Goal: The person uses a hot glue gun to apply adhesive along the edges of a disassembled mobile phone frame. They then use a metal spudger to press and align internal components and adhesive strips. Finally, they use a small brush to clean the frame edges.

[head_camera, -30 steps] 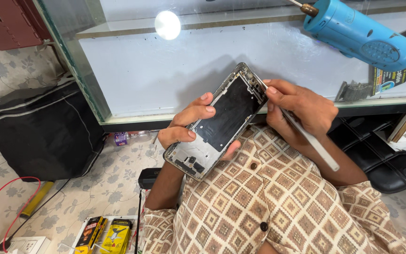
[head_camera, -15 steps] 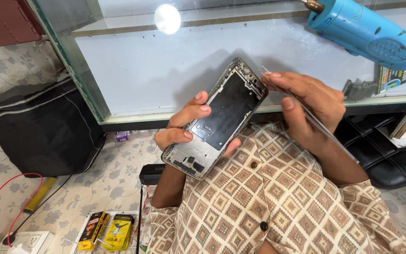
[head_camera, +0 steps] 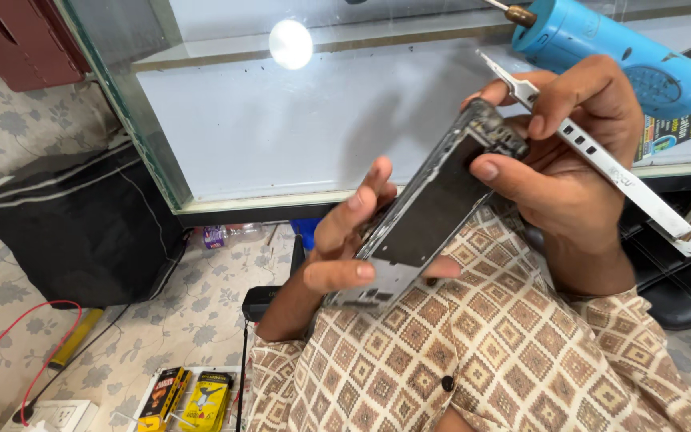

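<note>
The opened phone [head_camera: 429, 212] is held in the air before the glass counter [head_camera: 281, 128], its long axis rising toward the upper right. The left hand [head_camera: 345, 248] grips its lower end. The right hand [head_camera: 561, 136] is at the upper end, thumb pressing there, fingers holding metal tweezers [head_camera: 601, 156].

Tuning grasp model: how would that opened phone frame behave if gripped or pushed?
The phone frame looks thin and flat, so probably light, and rigid enough for the left hand to hold by its edges. Its exposed insides suggest fragility. The right hand steadies its top corner while holding metal tweezers.
</note>
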